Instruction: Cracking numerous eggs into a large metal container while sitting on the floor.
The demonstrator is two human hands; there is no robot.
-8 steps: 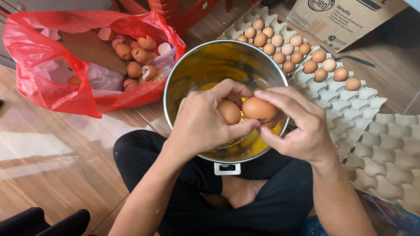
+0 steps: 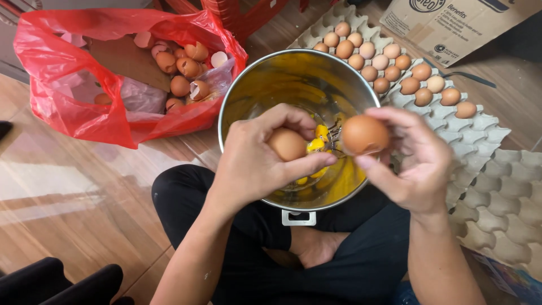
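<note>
- Left hand (image 2: 257, 161) is closed around one half of a brown eggshell (image 2: 287, 144), with the thumb under it and the fingers curled over the top.
- Right hand (image 2: 415, 161) pinches the other eggshell half (image 2: 364, 134) between thumb and fingertips; this half looks round and brown from above.
- Both halves are held apart, a small gap between them, directly over the steel pot (image 2: 248, 85).
- Between the two halves a yellow yolk (image 2: 320, 135) shows, and more yolks and egg liquid lie at the bottom of the pot.
- The pot stands on the floor between the person's crossed legs in black trousers (image 2: 192, 203); its small handle points toward the body.
- Behind the pot on the right lies a grey egg tray (image 2: 497, 197), with whole brown eggs (image 2: 395, 65) in its far rows, and the near cups have none.
- On the left an open red plastic bag (image 2: 84, 107) holds broken eggshells (image 2: 186, 70).
- A cardboard box (image 2: 451, 28) lies at the top right, on the wooden floor (image 2: 68, 192).
</note>
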